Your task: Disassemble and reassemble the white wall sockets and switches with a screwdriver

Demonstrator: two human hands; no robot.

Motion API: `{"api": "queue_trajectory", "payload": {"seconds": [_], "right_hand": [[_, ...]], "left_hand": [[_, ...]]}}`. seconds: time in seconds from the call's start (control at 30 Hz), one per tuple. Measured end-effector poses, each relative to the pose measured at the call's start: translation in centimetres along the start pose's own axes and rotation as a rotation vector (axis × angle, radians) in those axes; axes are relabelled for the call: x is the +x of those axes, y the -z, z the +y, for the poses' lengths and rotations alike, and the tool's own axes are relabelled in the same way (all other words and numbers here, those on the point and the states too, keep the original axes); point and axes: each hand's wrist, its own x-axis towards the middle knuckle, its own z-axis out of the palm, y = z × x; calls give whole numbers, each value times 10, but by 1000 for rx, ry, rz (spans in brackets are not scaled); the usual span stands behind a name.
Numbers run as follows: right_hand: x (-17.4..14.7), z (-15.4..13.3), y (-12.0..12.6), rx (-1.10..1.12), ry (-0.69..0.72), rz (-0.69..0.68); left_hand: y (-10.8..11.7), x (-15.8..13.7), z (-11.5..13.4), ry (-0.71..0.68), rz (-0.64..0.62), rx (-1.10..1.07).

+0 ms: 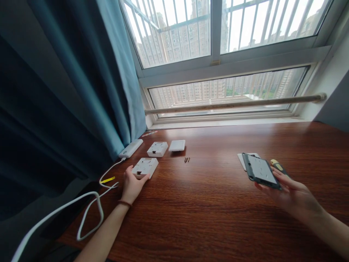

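A: Left hand point(132, 186)?

B: Curled around near white box point(145, 166), opened to about box width. Thumb at near right corner, fingers at left side. Flat on wooden table point(204, 218), in front of second white box point(157, 149).

A: Right hand point(290, 187)?

B: Closed on near right end of dark-framed panel point(261, 170). Tilted, pale face up, apparently raised off table. Partly covering white plate point(241, 160) in view; touching or apart, can't tell.

A: Main risk?

B: Probably a dropped panel. Cause: one-end hold, far end apparently unsupported. Could land on white plate and scuff both.

A: Near right fingers?

B: Yellow-and-dark handle point(277, 166), just behind. Could get knocked and roll with a low sweep.

A: Left side?

B: Small screws point(187, 159), loose, near square white piece point(177, 145). Could scatter if brushed by a box slid right. Also white cable point(88, 194), looped beside left forearm. Could snag on wristband point(124, 203) and tug white oblong unit point(131, 148) out of place.
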Motion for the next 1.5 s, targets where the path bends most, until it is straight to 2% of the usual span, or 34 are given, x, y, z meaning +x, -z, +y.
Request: {"api": "queue_trajectory", "payload": {"seconds": [0.23,0.33,0.4,0.47,0.5,0.57,0.63,0.67,0.77,0.8,0.83,0.87,0.97,1.1,1.13,1.23,1.27,1.37,1.5], "right_hand": [[2,2,2,26,13,-48],[1,2,0,32,24,-83],[0,3,-1,-5,22,-123],[-1,3,-4,-61,24,-157],[-1,4,-7,-93,26,-171],[0,7,-14,-150,20,-204],[4,11,-25,-177,21,-242],[7,14,-31,-178,29,-260],[16,25,-45,-177,65,-316],[19,28,-48,-182,80,-329],[22,30,-48,-194,92,-343],[24,32,-47,-215,105,-353],[33,31,-35,-413,199,-360],[44,9,-17,-800,351,-339],[46,2,-13,-924,422,-322],[55,-17,-2,-1581,812,-211],[57,-21,1,-1709,870,-194],[64,-22,10,-1811,875,-219],[69,-15,14,-1864,890,-254]], "left_hand": [[-5,3,-7,-9,-30,33],[-1,2,-1,-22,-31,61],[3,-6,13,-93,16,106],[8,-19,34,-245,56,110],[9,-28,47,-327,29,62],[6,-47,80,-433,-168,-130],[-5,-65,117,-412,-467,-426],[-14,-73,136,-337,-652,-607],[-51,-89,189,105,-1228,-1077],[-64,-93,203,206,-1393,-1183],[-77,-96,214,263,-1527,-1264],[-88,-99,222,305,-1596,-1327],[-111,-104,232,360,-1597,-1406],[-115,-107,227,380,-1505,-1454],[-113,-107,225,386,-1481,-1462],[-110,-107,222,398,-1402,-1482],[-110,-107,222,401,-1382,-1487],[-111,-108,223,412,-1356,-1488],[-110,-110,224,434,-1408,-1493]]}}
